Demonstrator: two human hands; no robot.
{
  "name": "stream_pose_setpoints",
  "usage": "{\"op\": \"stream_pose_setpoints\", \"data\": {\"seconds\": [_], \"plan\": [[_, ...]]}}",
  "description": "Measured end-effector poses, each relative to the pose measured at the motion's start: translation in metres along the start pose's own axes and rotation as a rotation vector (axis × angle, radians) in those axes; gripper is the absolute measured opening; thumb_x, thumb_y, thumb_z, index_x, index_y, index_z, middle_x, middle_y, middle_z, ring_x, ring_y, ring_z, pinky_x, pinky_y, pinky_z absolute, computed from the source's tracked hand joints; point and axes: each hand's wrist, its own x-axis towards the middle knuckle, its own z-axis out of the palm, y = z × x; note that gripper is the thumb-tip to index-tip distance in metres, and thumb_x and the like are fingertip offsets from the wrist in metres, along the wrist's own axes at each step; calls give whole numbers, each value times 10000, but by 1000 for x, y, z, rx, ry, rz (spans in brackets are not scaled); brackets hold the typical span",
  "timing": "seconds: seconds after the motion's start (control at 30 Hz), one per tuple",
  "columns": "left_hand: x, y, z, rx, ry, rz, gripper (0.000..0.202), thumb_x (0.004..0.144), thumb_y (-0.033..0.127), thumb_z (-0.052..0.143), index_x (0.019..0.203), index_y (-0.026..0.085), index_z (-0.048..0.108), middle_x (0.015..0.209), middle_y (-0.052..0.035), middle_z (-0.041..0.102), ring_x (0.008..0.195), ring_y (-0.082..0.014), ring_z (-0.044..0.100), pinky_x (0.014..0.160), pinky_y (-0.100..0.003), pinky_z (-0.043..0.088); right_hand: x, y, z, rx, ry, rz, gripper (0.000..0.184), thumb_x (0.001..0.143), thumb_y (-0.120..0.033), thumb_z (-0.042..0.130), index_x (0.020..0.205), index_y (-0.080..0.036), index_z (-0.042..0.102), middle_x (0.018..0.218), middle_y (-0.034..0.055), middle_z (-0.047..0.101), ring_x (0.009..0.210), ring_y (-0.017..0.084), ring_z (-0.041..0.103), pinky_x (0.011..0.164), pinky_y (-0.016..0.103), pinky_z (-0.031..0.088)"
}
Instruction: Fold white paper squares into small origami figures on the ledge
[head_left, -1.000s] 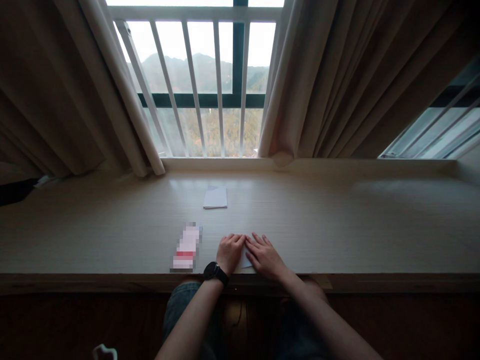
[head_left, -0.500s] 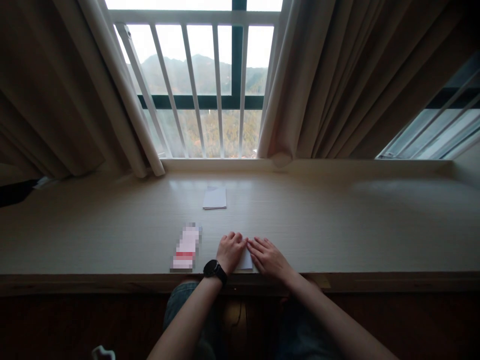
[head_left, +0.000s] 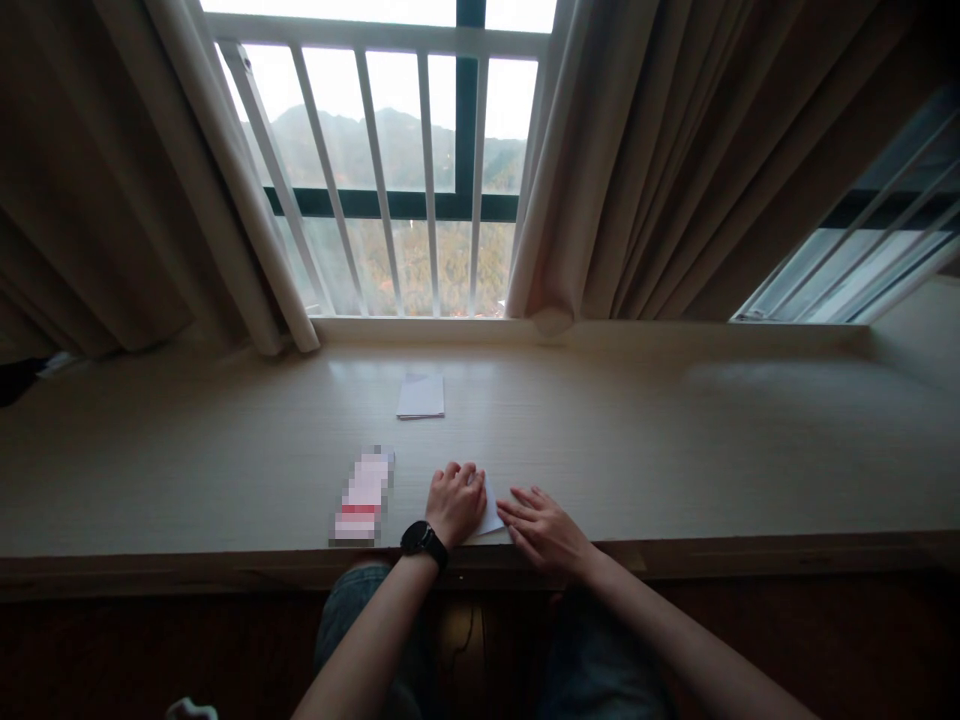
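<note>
A small white paper (head_left: 492, 512) lies near the front edge of the pale wooden ledge (head_left: 675, 450). My left hand (head_left: 453, 502), with a black watch (head_left: 422, 541) on its wrist, rests on the paper's left part with fingers curled down onto it. My right hand (head_left: 544, 527) lies flat just right of the paper, fingers stretched out and touching its right edge. Most of the paper is hidden under my left hand.
A second folded white paper (head_left: 421, 396) lies farther back on the ledge. A blurred white and red oblong object (head_left: 363, 496) sits left of my left hand. Curtains (head_left: 660, 160) and a barred window (head_left: 390, 170) stand behind the ledge. My knees show below the edge.
My right hand has slid rightward off the paper, uncovering more of it. My left hand has stayed on the paper. The camera has shifted slightly.
</note>
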Motion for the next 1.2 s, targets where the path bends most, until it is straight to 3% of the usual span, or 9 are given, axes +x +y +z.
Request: {"op": "stream_pose_setpoints", "data": {"seconds": [0.27,0.37,0.47,0.53,0.63,0.77,1.0,1.2], "plan": [[-1,-8,2,-101,6,-51,311,930,307,468,1200,289,622,1192,-73,585,1056,-248,476,890,-399,384,-16,-8,-12,34,-67,-78,442,948,-255,395,1378,-257,498,1388,41,533,1346,277,401,1128,532,247],[-2,-13,5,-150,7,-62,299,935,298,472,1186,315,634,1205,-56,583,1082,-237,470,900,-383,385,-17,-6,-13,71,-46,-64,399,956,-271,398,1322,-296,555,1333,9,585,1323,255,436,1122,511,276],[-3,-15,8,-157,20,-45,301,942,290,465,1191,318,631,1208,-52,586,1107,-241,460,901,-390,384,-4,0,-7,116,38,12,352,964,-275,399,1221,-294,640,1259,-9,640,1280,227,484,1110,452,331],[-3,-15,9,-151,27,-32,302,944,281,465,1195,323,626,1208,-48,589,1110,-240,461,898,-392,387,13,6,1,119,128,94,377,965,-264,397,1281,-222,600,1289,35,620,1289,228,473,1095,419,367],[-4,-15,11,-141,37,-22,311,941,266,474,1211,333,613,1206,-40,592,1106,-235,469,900,-395,390,38,10,15,81,183,153,423,958,-225,400,1363,-189,515,1323,78,590,1324,249,431,1095,452,365],[-4,-15,11,-145,48,-21,308,935,267,480,1209,316,614,1200,-37,605,1095,-239,476,898,-402,391,54,8,25,5,204,215,408,957,-222,405,1340,-162,531,1281,137,607,1303,262,450,1101,476,343],[-4,-13,11,-144,55,-48,256,908,259,511,1109,291,666,1199,-43,613,1095,-260,475,884,-423,387,48,2,13,-52,132,7,491,893,-130,438,1382,-166,463,1289,123,600,1288,260,446,1143,510,240],[-3,-12,9,-153,71,-61,271,904,271,518,1134,305,659,1185,-46,618,1098,-264,473,878,-421,388,12,-8,6,-7,73,-57,489,835,-129,474,1323,-145,502,1183,112,651,1178,243,503,1137,460,252]]}}
